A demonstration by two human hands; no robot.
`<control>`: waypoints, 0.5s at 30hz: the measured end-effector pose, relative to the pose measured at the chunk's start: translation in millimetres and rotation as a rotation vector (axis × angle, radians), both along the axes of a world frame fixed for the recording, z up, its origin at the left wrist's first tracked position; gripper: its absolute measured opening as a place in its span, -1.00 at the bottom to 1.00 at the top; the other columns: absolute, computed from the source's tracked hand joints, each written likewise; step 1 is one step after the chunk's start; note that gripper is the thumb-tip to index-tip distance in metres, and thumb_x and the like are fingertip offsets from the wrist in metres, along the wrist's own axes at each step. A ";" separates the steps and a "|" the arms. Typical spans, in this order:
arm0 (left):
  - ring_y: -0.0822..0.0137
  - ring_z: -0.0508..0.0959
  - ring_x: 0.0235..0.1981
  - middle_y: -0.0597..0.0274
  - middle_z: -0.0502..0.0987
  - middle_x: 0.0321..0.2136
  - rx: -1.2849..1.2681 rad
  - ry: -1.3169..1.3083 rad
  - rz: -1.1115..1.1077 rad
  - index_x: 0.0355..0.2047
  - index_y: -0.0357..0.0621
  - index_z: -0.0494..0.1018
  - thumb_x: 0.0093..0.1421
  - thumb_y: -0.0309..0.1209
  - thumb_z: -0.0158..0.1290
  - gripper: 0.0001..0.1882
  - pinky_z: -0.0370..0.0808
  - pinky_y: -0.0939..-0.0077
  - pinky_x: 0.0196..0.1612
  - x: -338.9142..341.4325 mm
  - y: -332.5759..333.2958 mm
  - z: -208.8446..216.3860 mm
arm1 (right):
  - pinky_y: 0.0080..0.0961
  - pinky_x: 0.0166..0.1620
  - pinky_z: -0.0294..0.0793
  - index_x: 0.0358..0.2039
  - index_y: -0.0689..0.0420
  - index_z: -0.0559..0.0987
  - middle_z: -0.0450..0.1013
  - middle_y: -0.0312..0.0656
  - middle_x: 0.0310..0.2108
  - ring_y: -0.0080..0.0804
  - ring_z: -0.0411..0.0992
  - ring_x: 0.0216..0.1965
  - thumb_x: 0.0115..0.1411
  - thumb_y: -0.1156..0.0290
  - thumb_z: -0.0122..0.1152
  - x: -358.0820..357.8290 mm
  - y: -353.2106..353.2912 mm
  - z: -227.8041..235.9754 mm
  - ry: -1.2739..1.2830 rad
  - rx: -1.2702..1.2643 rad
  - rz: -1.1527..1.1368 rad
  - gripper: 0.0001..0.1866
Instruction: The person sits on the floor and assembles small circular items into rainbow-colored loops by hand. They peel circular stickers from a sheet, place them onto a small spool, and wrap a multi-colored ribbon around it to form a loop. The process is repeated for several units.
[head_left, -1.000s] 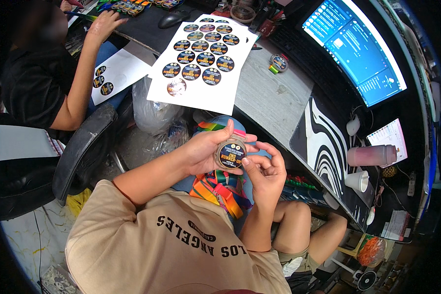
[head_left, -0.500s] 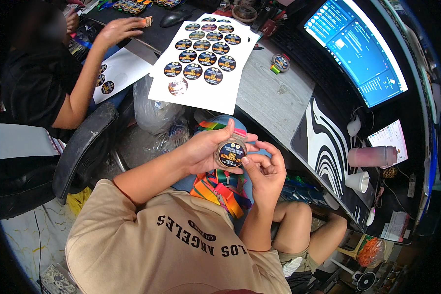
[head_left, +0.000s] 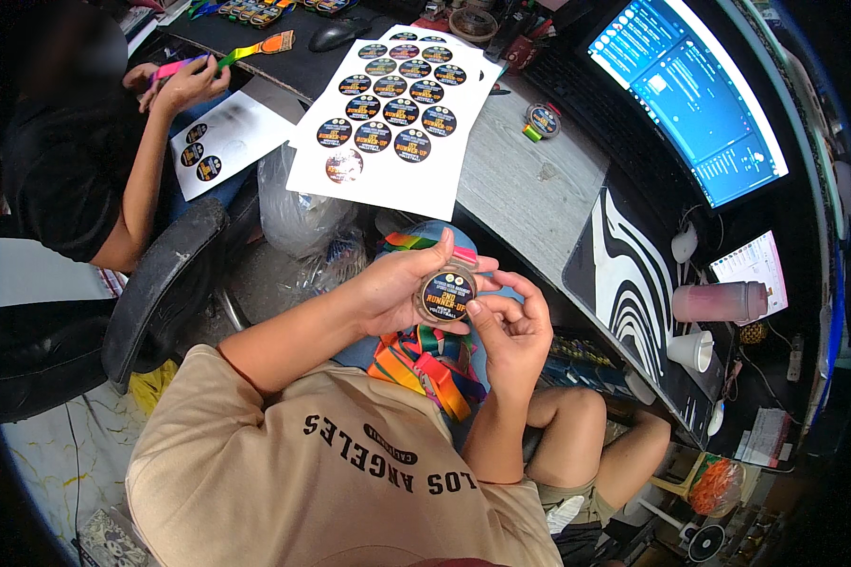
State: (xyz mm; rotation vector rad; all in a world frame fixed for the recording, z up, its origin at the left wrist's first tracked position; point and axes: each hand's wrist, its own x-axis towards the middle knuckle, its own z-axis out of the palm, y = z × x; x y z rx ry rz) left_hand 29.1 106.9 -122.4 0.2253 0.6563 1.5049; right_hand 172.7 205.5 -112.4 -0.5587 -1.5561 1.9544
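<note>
A round medal with a dark printed sticker on its face is held over my lap. My left hand grips it from the left, thumb at the top and fingers behind. At its right edge rests the thumb of my right hand; the fingers of that hand are curled, partly behind the medal. A pink strip of ribbon shows at the medal's top. Below, multicoloured ribbons lie bunched on my lap.
Sheets of round dark stickers lie on the grey desk, ahead. Another medal sits near the monitor. At right stand a pink bottle and white cup. A co-worker's hand holds ribbon at left.
The co-worker's hand has drawn back left from the orange medal on the desk, and a coloured ribbon now stretches between them. My hands and the medal hold almost still.
</note>
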 end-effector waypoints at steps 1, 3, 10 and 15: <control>0.15 0.51 0.05 -0.03 0.41 0.10 0.003 0.007 0.002 0.21 -0.30 0.20 0.35 0.15 -0.42 -0.24 0.60 0.23 -0.05 0.1 0.0 0.0 | -0.71 -0.35 0.55 0.01 0.32 0.37 0.56 -0.07 -0.36 -0.59 0.50 -0.38 0.12 0.76 0.19 -0.1 0.1 -0.4 0.001 0.001 -0.002 -0.58; 0.14 0.51 0.05 -0.04 0.40 0.10 0.000 0.008 0.005 0.21 -0.30 0.20 0.35 0.15 -0.42 -0.24 0.60 0.23 -0.04 0.2 0.0 0.3 | -0.71 -0.35 0.54 0.01 0.33 0.38 0.56 -0.07 -0.36 -0.59 0.50 -0.38 0.12 0.76 0.19 -0.4 0.2 -0.8 -0.001 0.013 -0.004 -0.58; 0.13 0.49 0.07 -0.07 0.38 0.12 0.019 0.012 -0.008 0.21 -0.30 0.20 0.35 0.14 -0.41 -0.25 0.60 0.25 -0.04 0.7 -0.4 2.4 | -0.74 -0.36 0.49 0.00 0.33 0.38 0.56 -0.07 -0.37 -0.60 0.50 -0.39 0.12 0.76 0.20 -0.8 -1.9 -0.8 -0.018 0.015 -0.026 -0.59; 0.17 0.52 0.04 -0.04 0.42 0.07 0.005 0.034 0.018 0.20 -0.30 0.21 0.36 0.13 -0.41 -0.26 0.60 0.26 -0.04 1.6 -0.4 4.0 | -0.80 -0.36 0.40 -0.02 0.33 0.40 0.56 -0.11 -0.38 -0.66 0.46 -0.40 0.09 0.76 0.23 -1.5 -2.4 -1.3 -0.038 0.025 -0.035 -0.58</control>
